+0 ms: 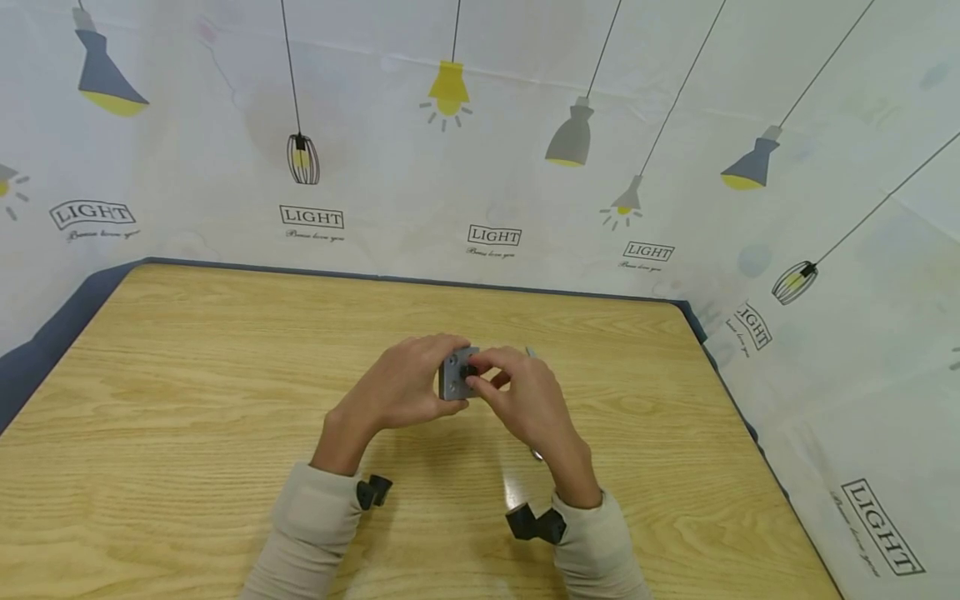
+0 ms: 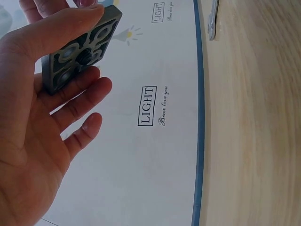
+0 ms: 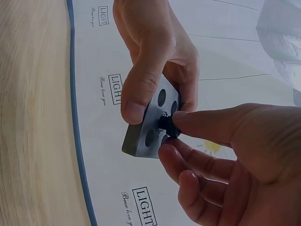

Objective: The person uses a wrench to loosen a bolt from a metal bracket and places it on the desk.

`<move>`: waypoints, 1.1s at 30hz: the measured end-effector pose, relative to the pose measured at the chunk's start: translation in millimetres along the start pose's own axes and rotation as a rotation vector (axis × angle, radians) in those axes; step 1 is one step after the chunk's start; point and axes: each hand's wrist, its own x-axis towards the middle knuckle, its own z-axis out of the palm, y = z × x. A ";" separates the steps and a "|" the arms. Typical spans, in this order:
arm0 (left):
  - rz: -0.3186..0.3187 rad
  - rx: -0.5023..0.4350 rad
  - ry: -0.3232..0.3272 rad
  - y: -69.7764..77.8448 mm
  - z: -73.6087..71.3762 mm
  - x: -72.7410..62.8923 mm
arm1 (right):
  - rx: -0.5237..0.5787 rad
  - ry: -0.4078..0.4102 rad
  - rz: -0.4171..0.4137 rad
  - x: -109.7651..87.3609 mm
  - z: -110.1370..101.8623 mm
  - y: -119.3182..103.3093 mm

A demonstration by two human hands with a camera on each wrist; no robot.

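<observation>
My left hand [image 1: 408,383] grips a square grey block [image 3: 141,140] by its edges, thumb on one side and fingers on the other, held up above the table. Several round holes show on its face in the right wrist view, while its other face, seen in the left wrist view, has ribs and recesses. A black bolt-like piece [image 3: 169,127] stands at the middle of the block. My right hand [image 1: 528,396] pinches that piece between thumb and fingertips. How deep the piece sits in the block is hard to tell.
A silver wrench [image 2: 213,21] lies on the wooden table [image 1: 225,375]; in the head view my right hand covers most of it. Behind the table hangs a white sheet [image 1: 390,167] printed with lamps. Black mounts [image 1: 536,523] sit on both wrists.
</observation>
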 end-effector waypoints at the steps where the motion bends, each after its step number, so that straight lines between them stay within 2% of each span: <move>1: 0.001 0.000 0.000 0.2 -0.2 -0.1 | 0.000 0.000 -0.002 0.0 -0.1 0.0; 15: 0.010 0.009 0.000 -0.5 0.3 -1.3 | -0.005 0.010 0.054 0.2 0.8 -0.5; 22: 0.015 0.012 0.001 -0.4 0.1 -1.0 | -0.037 0.008 0.042 1.0 1.3 -1.5; 33: 0.011 0.010 0.001 -0.6 -0.2 -1.2 | -0.027 -0.003 0.008 0.1 0.4 -1.1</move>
